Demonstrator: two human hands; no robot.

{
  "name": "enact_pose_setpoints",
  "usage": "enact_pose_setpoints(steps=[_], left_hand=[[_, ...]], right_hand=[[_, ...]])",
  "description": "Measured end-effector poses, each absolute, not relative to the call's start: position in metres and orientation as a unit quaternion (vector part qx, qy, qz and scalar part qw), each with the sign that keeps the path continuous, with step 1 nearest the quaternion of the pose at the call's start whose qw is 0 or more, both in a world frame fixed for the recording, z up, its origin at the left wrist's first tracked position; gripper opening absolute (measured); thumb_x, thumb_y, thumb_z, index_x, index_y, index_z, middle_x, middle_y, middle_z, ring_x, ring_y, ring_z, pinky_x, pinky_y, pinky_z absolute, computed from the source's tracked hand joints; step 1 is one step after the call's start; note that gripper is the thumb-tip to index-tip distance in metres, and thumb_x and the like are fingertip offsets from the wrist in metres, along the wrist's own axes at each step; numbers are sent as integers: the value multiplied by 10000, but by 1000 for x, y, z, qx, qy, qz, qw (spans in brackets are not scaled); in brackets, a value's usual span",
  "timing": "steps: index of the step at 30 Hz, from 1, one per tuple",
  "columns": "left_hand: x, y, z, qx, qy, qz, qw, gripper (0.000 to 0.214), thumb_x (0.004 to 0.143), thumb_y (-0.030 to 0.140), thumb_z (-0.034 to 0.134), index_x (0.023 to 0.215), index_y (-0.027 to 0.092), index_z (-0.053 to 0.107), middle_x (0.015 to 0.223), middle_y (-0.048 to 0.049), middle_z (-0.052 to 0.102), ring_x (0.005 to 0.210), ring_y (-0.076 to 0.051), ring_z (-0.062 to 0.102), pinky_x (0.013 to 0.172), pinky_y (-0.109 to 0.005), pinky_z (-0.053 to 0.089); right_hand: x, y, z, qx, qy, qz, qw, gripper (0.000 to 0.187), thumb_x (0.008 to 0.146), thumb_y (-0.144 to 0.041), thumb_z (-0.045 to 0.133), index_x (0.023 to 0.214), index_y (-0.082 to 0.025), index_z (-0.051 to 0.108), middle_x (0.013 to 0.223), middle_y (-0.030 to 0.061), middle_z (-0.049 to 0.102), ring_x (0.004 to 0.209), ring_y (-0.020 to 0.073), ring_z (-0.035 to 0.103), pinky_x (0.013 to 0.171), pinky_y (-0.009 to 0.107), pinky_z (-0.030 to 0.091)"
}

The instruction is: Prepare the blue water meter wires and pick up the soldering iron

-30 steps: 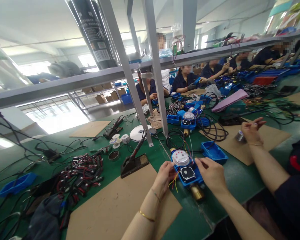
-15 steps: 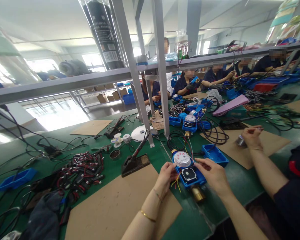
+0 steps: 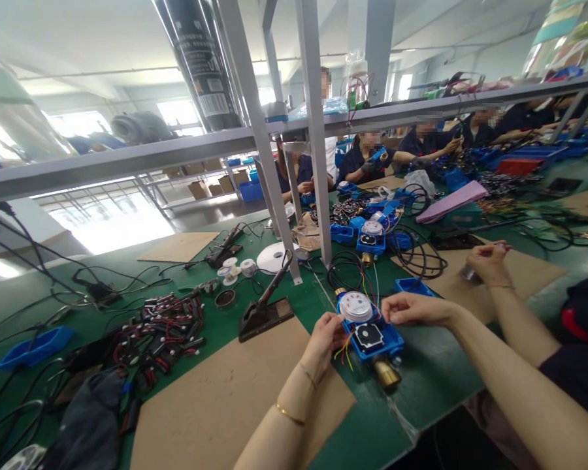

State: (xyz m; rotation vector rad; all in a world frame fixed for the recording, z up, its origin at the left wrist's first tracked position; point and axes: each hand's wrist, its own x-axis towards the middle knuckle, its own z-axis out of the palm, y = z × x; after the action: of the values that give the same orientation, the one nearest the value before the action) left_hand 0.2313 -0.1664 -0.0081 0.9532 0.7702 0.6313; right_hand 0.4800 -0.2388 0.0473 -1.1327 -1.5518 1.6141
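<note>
A blue meter unit [image 3: 372, 336] with a white round dial [image 3: 355, 306], a black square module and a brass fitting [image 3: 386, 373] lies on the green bench. My left hand [image 3: 327, 336] grips its left side beside the loose coloured wires [image 3: 343, 350]. My right hand [image 3: 411, 308] hovers over its right edge, fingers pinched at the thin wires by the dial. Black cable [image 3: 345, 267] coils just behind it.
A soldering iron on its stand [image 3: 265, 307] and a cardboard mat [image 3: 235, 391] are to the left. A blue tray [image 3: 411, 286] sits behind my right hand. A co-worker's hand [image 3: 487, 261] works at the right. Wire connectors [image 3: 159, 326] are heaped at the left.
My right hand has lifted off the unit's right side and shifted right and up, its forearm now crossing lower in view. The left hand stays on the unit.
</note>
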Motion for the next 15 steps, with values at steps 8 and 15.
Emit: enact_pose_setpoints(steps=[8,15], left_hand=[[232,-165,-10,439,354,293,772,589,543,567,808,784,194,421,713,-11,611,577,-105,564,534,-196,429],[231,-165,-9,438,362,292,769,600,532,576,814,789,189,433,676,7,598,564,-95,558,528,-185,444]], right_hand=[[483,-222,58,-421,-592,657,202,309,762,-372,769,886,-90,750,607,49,639,468,52,477,449,125,315],[474,-228,33,-423,-533,661,315,431,742,-500,780,738,-80,681,563,63,637,406,62,504,393,121,363]])
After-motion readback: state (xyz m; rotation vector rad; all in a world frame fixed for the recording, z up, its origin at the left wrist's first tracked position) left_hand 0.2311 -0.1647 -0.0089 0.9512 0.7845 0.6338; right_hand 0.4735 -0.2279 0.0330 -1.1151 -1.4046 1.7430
